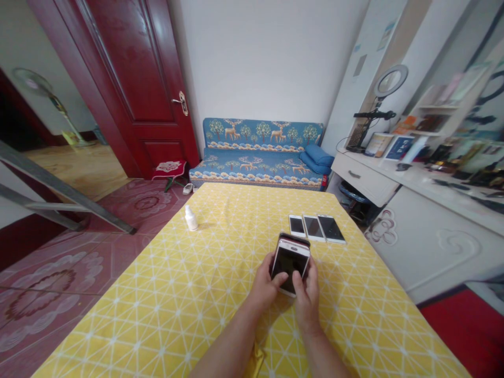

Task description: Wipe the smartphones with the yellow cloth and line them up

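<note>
While the left hand and right hand close together on a white-framed smartphone, both thumbs rest on its dark screen, the phone held over a yellow tablecloth patterned with a white lattice. A dark maroon piece runs along the phone's far edge; whether it is a case or a second handset cannot be told. Just ahead of the hands, three more smartphones lie side by side, screens up, while a small white bottle stands upright on the cloth well to their left. Farther ahead, past the table's end, a blue sofa printed with deer sits against the wall. Ahead and to the right of the hands, a white desk carries a ring light and books. Ahead and to the left, a dark red door stands open, a metal ladder slants across the view, and a pedestal fan stands in the room beyond.
</note>
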Action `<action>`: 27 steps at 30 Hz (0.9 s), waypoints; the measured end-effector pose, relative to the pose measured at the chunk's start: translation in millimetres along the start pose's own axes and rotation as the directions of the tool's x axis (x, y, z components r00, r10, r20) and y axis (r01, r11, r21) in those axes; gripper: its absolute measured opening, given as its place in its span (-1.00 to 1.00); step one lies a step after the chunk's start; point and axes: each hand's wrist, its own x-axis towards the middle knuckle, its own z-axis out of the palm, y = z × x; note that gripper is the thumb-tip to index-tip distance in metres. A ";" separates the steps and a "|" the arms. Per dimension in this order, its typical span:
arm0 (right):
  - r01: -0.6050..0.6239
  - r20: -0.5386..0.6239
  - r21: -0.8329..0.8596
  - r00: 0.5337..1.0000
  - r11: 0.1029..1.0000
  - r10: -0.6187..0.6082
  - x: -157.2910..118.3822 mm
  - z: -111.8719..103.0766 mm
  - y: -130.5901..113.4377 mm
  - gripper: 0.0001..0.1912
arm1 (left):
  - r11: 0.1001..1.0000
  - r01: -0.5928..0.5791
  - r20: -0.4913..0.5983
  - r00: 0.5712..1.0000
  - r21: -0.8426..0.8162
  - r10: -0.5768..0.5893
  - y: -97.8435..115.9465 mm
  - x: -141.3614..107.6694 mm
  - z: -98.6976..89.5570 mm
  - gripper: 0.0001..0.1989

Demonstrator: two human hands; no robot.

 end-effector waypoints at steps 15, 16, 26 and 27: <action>-0.017 -0.042 0.067 0.999 0.998 0.020 9.5 -7.4 -0.4 -0.46 | 0.950 0.260 -0.290 0.935 0.172 -0.203 83.6 -5.9 -129.0 -0.45; -0.021 -0.043 0.064 0.999 0.998 0.024 9.4 -6.7 0.1 -0.46 | 0.924 0.329 -0.327 0.910 0.196 -0.255 88.6 -9.9 -149.5 -0.45; -0.052 -0.022 0.061 0.998 0.997 0.053 13.6 -1.9 6.2 -0.46 | 0.710 0.622 -0.623 0.708 0.328 -0.332 97.7 -38.1 -270.6 -0.71; -0.055 -0.026 0.061 0.998 0.997 0.057 13.4 -1.7 6.1 -0.47 | 0.698 0.629 -0.632 0.704 0.342 -0.325 97.7 -37.9 -273.2 -0.71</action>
